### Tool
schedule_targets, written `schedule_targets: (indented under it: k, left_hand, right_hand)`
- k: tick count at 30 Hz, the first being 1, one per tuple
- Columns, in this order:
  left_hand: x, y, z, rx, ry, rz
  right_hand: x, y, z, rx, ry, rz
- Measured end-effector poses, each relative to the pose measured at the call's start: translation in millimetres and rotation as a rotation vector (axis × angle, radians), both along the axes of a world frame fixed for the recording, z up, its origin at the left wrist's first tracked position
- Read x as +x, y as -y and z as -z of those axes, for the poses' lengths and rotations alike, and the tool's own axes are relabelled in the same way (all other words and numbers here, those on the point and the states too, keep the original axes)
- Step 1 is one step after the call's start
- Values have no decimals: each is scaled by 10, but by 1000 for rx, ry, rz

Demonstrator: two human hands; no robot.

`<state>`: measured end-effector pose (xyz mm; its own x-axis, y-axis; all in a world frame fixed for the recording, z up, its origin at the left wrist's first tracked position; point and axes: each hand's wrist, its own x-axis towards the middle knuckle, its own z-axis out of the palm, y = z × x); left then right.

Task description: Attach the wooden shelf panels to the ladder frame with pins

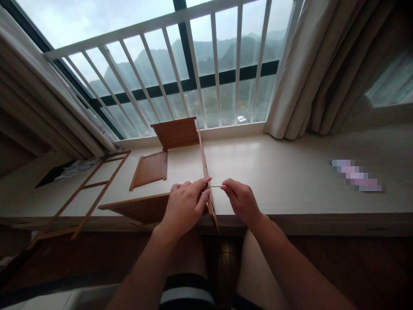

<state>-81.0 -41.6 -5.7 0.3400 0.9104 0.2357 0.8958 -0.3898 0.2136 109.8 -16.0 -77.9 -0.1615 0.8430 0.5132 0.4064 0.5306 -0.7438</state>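
Note:
My left hand (187,202) is closed around the corner where an upright wooden panel (202,157), seen almost edge-on, meets a front wooden board (138,206). Its thumb and fingers press at this joint. From the right, my right hand (240,198) pinches a thin metal rod (216,186) that looks like a hex key; its far end meets the upright panel beside my left fingertips. A back board (176,133) joins the far part of that panel. Flat on the sill between the boards lies a smaller brown panel (150,169). The tip of the rod is hidden.
A ladder-like wooden frame (93,185) leans over the sill's front edge at left. Crumpled plastic (75,168) lies behind it. The pale sill (284,176) carries a blurred-out item (356,175) at right. White railings (213,69) and curtains (300,86) stand behind.

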Motion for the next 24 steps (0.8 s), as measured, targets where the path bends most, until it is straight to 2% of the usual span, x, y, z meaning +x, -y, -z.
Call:
schedule_targets:
  k: [20,24]
  left_hand:
    - [13,1,-14,-10,-7,-5]
    - [-3,-3,-3,-13,-7,-2]
  right_hand:
    - [-14,-57,81,-4,-18,-22]
    - [-13,-83,101,49,-19,-39]
